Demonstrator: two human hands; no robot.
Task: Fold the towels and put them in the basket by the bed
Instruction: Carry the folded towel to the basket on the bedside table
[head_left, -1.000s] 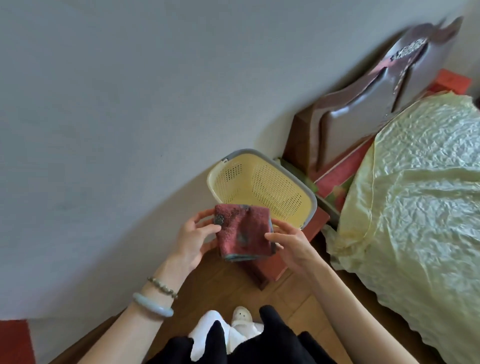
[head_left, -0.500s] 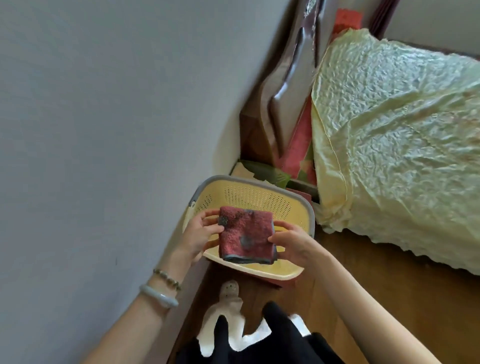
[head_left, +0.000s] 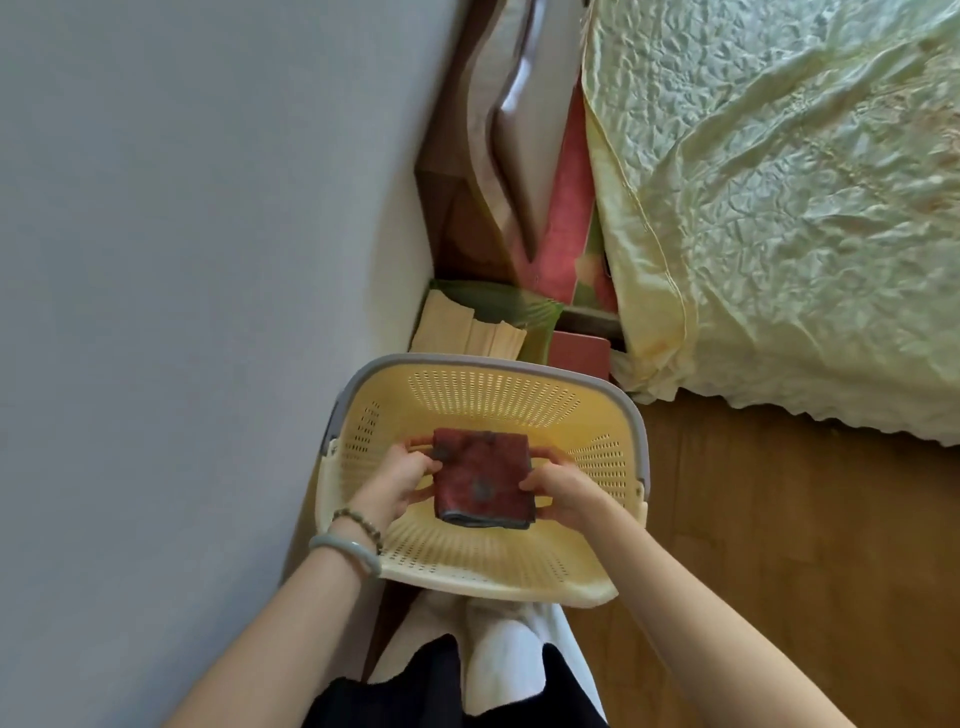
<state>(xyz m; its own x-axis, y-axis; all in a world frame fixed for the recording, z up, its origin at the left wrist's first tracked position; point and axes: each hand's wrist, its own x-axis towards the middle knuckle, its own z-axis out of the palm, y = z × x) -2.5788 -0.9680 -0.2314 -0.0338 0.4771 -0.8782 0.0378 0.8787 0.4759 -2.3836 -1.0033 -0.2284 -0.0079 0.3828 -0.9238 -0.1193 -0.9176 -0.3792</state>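
Note:
A folded red towel (head_left: 482, 478) with grey edging is held flat inside the yellow perforated basket (head_left: 488, 395), low over its bottom. My left hand (head_left: 400, 478) grips the towel's left edge, and my right hand (head_left: 558, 488) grips its right edge. The basket has a grey rim and stands on the floor between the wall and the bed. No other towel shows inside it.
The grey wall (head_left: 182, 312) runs close on the left. A bed with a pale yellow cover (head_left: 779, 208) fills the upper right. A wooden headboard (head_left: 498, 130) and some boxes (head_left: 483, 322) stand behind the basket. Wooden floor (head_left: 779, 545) lies to the right.
Both hands have carried the folded towel from above the basket's near rim down into the basket. The view has tilted down and closer over the basket.

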